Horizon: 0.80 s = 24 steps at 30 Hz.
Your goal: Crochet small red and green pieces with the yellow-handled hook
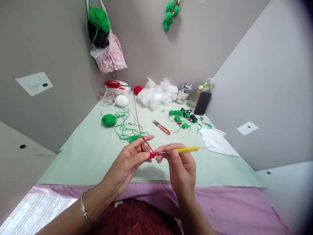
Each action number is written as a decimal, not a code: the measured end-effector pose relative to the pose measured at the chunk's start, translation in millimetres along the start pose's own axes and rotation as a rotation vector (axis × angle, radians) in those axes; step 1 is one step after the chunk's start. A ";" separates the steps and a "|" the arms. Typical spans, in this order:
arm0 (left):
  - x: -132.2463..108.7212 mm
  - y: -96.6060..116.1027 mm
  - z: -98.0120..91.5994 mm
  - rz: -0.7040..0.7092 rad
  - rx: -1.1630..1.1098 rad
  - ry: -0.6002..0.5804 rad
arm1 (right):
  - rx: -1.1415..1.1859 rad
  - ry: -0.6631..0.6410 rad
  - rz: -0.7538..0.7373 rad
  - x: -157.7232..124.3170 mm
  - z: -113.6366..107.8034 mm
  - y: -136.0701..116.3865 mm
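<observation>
Yarn ball (109, 120) left on counter (80, 160); snips (161, 127) centre, crocheted pieces (182, 117) right of them. Stuffing heap (158, 93) behind; phone (202, 102) back right. Paper sheet (217, 141) right. Strand (137, 117) runs from back forward to hook (183, 150), nearest.

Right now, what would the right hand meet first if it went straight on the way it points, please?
Probably the red crochet piece pinched by the left hand, just ahead of the right hand.

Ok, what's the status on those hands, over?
Left hand pinching red crochet piece, red yarn over finger. Right hand gripping yellow hook. Green yarn tangle beyond.
</observation>
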State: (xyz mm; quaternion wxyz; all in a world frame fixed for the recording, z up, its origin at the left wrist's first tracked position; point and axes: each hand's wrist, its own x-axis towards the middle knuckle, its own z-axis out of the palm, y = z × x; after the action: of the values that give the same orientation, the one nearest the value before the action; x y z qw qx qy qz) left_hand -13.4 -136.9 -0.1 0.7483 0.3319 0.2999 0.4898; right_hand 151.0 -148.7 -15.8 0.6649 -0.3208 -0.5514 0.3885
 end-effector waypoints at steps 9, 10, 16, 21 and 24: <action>-0.2 -6.2 4.4 0.043 -0.001 0.055 | -0.847 -0.194 -0.637 -15.1 -5.7 5.3; 0.1 -5.4 4.6 0.001 -0.042 0.041 | -0.851 -0.174 -0.635 -15.2 -5.4 5.6; 1.3 -0.5 4.5 -0.048 -0.114 0.046 | -0.290 0.035 -0.246 -8.1 -0.4 -0.2; 0.2 -5.1 7.8 0.007 -0.031 0.017 | -0.228 0.015 -0.191 0.0 6.6 -1.6; 0.6 -7.3 8.5 0.025 0.013 0.025 | -0.269 0.015 -0.212 -1.4 7.4 -1.0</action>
State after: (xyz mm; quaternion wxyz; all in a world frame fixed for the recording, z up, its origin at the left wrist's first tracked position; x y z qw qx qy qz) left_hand -2.8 -140.2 -0.8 0.7361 0.3343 0.3085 0.5012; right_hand 143.8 -150.4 -14.3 0.6572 -0.3498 -0.6244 0.2364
